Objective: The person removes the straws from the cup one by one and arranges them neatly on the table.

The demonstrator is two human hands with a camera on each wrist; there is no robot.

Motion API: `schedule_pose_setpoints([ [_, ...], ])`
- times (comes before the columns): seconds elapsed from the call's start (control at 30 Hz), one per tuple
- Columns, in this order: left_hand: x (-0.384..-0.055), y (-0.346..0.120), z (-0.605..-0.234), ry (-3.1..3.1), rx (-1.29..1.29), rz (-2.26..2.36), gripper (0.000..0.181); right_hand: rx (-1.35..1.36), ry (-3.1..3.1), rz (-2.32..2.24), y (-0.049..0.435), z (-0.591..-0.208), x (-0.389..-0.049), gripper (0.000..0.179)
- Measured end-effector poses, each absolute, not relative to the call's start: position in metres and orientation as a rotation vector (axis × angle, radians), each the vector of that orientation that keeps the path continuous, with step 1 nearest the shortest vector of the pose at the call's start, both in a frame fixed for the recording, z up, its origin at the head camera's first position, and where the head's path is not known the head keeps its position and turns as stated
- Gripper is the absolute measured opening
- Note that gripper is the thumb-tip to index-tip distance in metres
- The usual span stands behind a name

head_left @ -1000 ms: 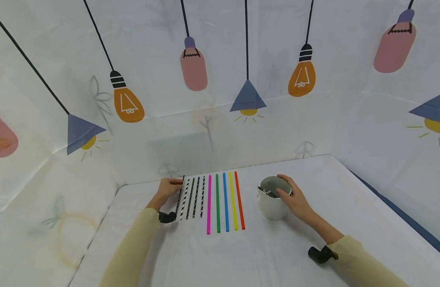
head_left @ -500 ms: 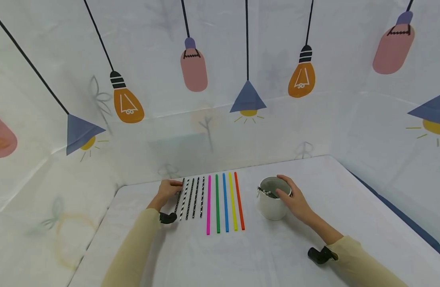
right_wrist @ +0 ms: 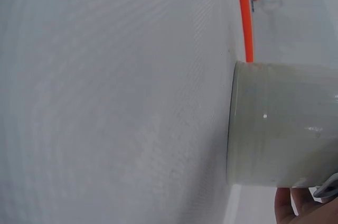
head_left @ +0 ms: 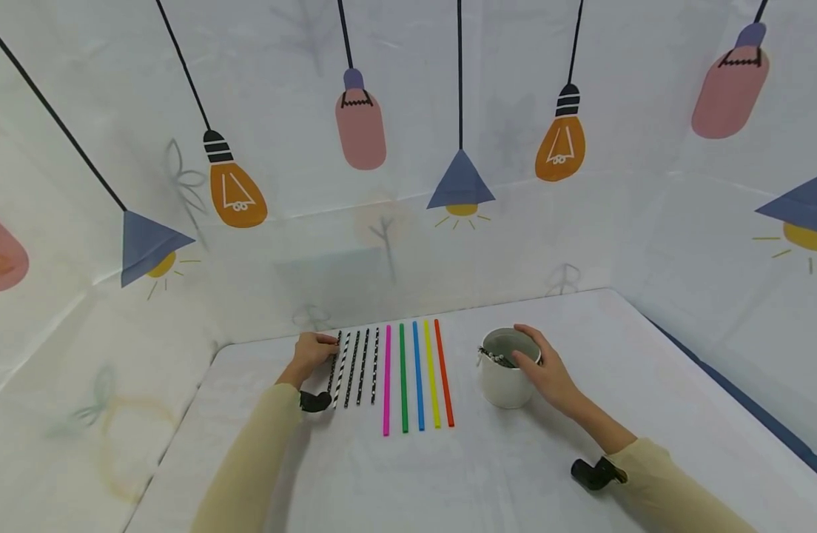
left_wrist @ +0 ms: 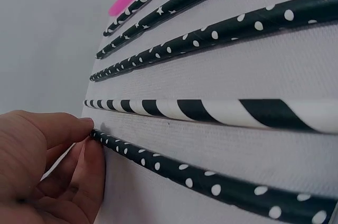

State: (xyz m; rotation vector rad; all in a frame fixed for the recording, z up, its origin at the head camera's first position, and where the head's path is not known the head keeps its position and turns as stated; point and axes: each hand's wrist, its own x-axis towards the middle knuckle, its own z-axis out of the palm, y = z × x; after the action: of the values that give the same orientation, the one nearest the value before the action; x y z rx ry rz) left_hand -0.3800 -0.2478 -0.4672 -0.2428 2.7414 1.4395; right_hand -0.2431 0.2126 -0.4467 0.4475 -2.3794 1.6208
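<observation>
In the left wrist view my left hand (left_wrist: 50, 166) pinches the far end of a black straw with white dots (left_wrist: 185, 174) between thumb and fingers. This straw lies leftmost in a row on the white table. Beside it is a black-and-white striped straw (left_wrist: 211, 112), then several more black patterned straws (head_left: 364, 366). My right hand (head_left: 548, 376) grips a white cup (head_left: 505, 389) standing upright on the right, thumb at the near rim and fingers around the side. A dark, white-flecked cord-like thing (head_left: 495, 357) lies over the cup's left rim.
Between the patterned straws and the cup lie a pink straw (head_left: 386, 385), a green straw (head_left: 404, 385), a blue straw (head_left: 418, 381), a yellow straw (head_left: 431, 377) and a red straw (head_left: 445, 377). A white sheet wall printed with lamps (head_left: 382, 244) stands behind the table.
The far end of the leftmost dotted straw has come slightly nearer, level with its neighbours, with my left hand still on it. My right hand and the cup have stayed put.
</observation>
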Motion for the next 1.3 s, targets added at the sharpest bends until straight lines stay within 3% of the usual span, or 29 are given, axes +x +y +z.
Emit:
schedule_pose_setpoints([
  [0.7, -0.3816, -0.2541, -0.4676, 2.742, -0.026, 1.343, 0.025, 0.465, -2.36, 1.611, 0.2149, -0.4471, -0.2447, 0.052],
  [1.3, -0.3834, -0.2541, -0.467, 2.701, -0.056, 1.364, 0.024, 0.505, -2.346, 1.629, 0.2163, -0.4501, -0.2443, 0.053],
])
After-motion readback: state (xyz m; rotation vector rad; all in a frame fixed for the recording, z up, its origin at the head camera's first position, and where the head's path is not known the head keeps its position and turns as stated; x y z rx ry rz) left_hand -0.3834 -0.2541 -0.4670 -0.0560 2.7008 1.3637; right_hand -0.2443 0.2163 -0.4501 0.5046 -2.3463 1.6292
